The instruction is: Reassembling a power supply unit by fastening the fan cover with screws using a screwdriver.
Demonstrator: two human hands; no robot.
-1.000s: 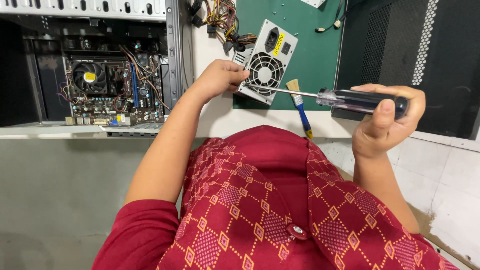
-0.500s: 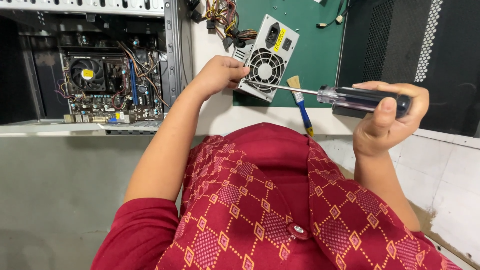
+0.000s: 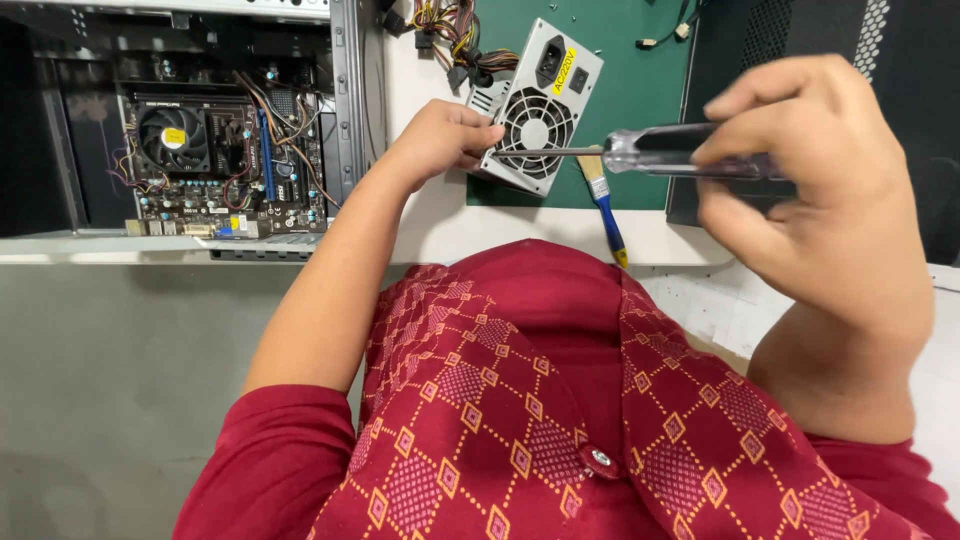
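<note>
A: Item one, tools?

B: One screwdriver (image 3: 660,152) is recorded, with a clear, glossy plastic handle over a dark core and a thin, round steel shaft. It is held level above the bench edge. The handle is clenched in the right hand (image 3: 815,190), thumb below and fingers wrapped over the top; its rear end is hidden by those fingers. The shaft tip is met by the left hand (image 3: 440,135), whose fingertips are pinched closed around it. Whether a screw is held there cannot be told.

A: Item two, under the tip?

B: One power supply unit (image 3: 537,105), a grey sheet-metal box, is laid tilted on a green mat (image 3: 640,90). One round fan grille of wire rings, one black socket and one yellow label are counted on its face. A bundle of coloured cables (image 3: 450,25) is seen at its upper left, cut off by the frame edge.

A: Item three, remaining stock?

B: One small brush (image 3: 603,200), pale bristles and blue handle with a yellow end, is laid just beside the unit across the mat edge onto the white bench (image 3: 440,225). One open computer case (image 3: 200,120) of grey metal is placed at the left; inside, one motherboard and one round black cooler fan (image 3: 172,135) are visible, wiring tangled. One dark perforated panel (image 3: 900,60) is partly covered by the right hand. The lower view is filled by a red patterned shirt (image 3: 520,420).
</note>
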